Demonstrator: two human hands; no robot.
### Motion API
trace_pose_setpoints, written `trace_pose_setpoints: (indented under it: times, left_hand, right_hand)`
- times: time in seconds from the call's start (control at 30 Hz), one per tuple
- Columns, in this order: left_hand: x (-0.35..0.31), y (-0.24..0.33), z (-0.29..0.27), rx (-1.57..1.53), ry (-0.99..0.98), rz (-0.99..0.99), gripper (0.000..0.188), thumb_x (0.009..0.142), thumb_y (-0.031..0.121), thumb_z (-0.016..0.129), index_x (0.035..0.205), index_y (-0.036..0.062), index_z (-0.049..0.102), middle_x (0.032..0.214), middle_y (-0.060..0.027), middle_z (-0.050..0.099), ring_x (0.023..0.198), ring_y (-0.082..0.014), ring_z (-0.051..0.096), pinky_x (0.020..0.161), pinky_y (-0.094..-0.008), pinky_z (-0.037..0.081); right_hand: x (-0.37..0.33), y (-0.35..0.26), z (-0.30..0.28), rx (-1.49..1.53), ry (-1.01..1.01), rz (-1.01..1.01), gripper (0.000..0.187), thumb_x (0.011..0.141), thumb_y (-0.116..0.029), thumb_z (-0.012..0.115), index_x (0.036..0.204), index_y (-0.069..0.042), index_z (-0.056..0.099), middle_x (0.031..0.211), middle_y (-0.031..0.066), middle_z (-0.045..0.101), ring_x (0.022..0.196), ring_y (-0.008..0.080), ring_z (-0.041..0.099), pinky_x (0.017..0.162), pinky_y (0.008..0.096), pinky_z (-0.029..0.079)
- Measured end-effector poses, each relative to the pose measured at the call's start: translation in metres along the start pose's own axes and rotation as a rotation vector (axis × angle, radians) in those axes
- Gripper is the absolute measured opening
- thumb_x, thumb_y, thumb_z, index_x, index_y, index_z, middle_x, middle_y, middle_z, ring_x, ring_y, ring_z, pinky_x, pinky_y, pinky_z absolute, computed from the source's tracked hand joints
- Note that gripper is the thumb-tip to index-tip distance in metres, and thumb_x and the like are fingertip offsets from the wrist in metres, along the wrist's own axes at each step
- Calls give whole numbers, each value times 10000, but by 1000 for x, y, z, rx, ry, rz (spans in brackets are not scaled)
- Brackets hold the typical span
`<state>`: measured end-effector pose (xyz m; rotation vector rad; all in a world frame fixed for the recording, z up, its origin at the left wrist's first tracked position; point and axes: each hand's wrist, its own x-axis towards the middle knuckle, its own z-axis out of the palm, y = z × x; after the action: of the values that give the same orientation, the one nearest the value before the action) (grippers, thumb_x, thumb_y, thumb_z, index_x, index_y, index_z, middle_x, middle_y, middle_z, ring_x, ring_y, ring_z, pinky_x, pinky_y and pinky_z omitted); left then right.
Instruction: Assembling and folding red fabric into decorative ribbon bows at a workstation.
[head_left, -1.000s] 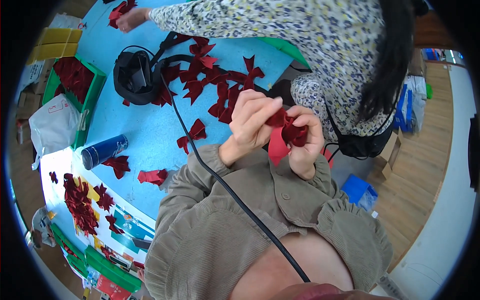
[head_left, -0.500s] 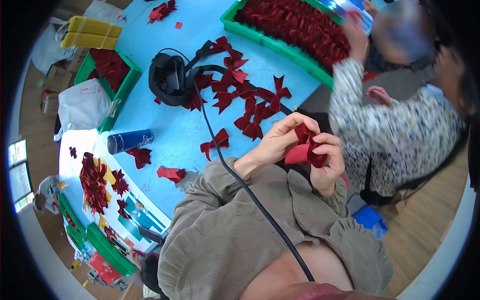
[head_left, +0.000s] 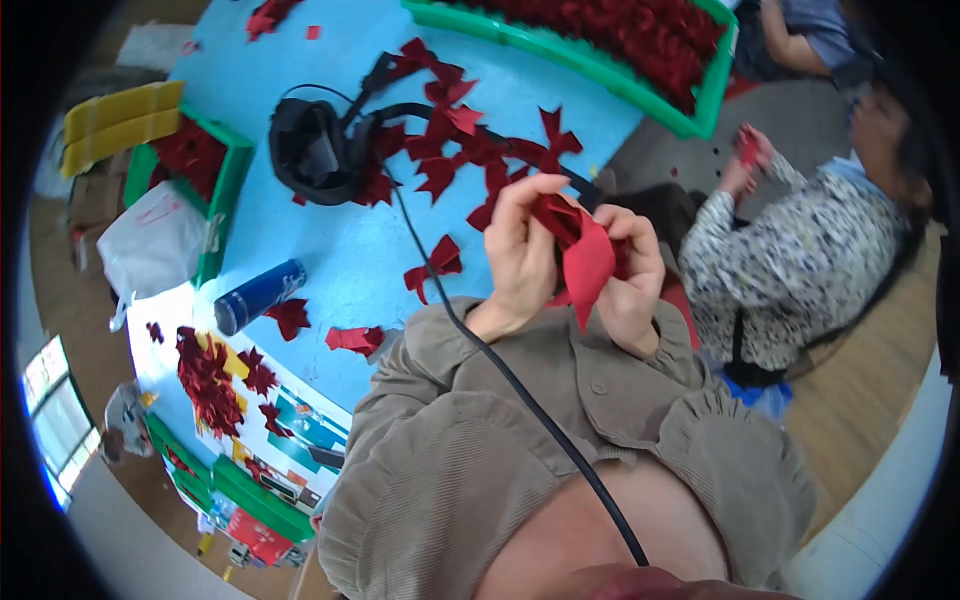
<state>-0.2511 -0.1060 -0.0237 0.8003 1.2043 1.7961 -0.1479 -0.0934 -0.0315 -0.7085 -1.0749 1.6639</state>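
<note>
Between my two hands, in front of my chest, is a dark red velvet bow (head_left: 588,262). My left hand (head_left: 522,262) is closed on its left side, with the fingers curled at the top. The fingers of my right hand (head_left: 634,285) pinch its right side, partly hidden behind the fabric. A brighter red pointed tail hangs down between the hands. Nearest to my left hand on the blue table (head_left: 375,255) lies a loose red bow (head_left: 436,268). Beyond it are several more red bows (head_left: 440,170), spread in a loose cluster.
A black headset (head_left: 320,150) and blue can (head_left: 262,297) are on the table. A black cable (head_left: 500,372) crosses my chest. Green trays (head_left: 560,55) hold red bows at the far edge and left. A co-worker in a patterned top (head_left: 800,260) sits at right, holding something red.
My hands have turned the bow, so its bright tail now hangs downward. My view has shifted slightly. The co-worker's hands have come down from the far tray and hold something red.
</note>
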Motion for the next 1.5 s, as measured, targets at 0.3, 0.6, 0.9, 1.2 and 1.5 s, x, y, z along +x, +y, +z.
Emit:
trace_pose_setpoints:
  times: [0.3,0.6,0.9,1.2,1.5]
  left_hand:
    - [-6,-36,9,131,-282,178,297,758,-127,433,1026,-1,459,889,-113,560,786,-170,555,710,-264,447]
    - [-71,-45,68,546,-543,458,344,666,-76,552,997,10,513,923,-125,541,781,-225,554,628,-276,446]
    - [-109,-56,74,-21,-353,16,294,743,-74,509,1025,9,516,858,-94,575,712,-134,563,608,-249,456]
    - [-49,-22,25,-57,-672,-466,194,805,-6,484,987,-11,552,755,-30,591,669,-65,564,567,-200,442]
    - [-55,-50,0,290,-815,-218,194,832,17,460,990,12,573,717,-5,584,640,-59,556,571,-184,433]
  right_hand:
    - [-25,-12,-46,-139,157,49,469,658,141,454,1108,10,435,1068,69,485,1002,111,473,879,228,358]
    - [-77,-93,-123,-732,-21,2,484,632,151,506,1101,29,515,1002,138,566,920,165,560,763,252,454]
    - [-94,-95,-125,-1100,-251,-458,370,662,28,638,1027,34,578,838,179,597,724,261,599,610,284,479]
    - [-68,-82,-102,-1057,-527,-487,328,661,61,592,985,14,590,883,168,586,735,257,585,623,294,473]
    - [-60,-85,-64,-829,-361,363,358,652,109,455,980,25,570,952,89,595,821,138,580,729,227,448]
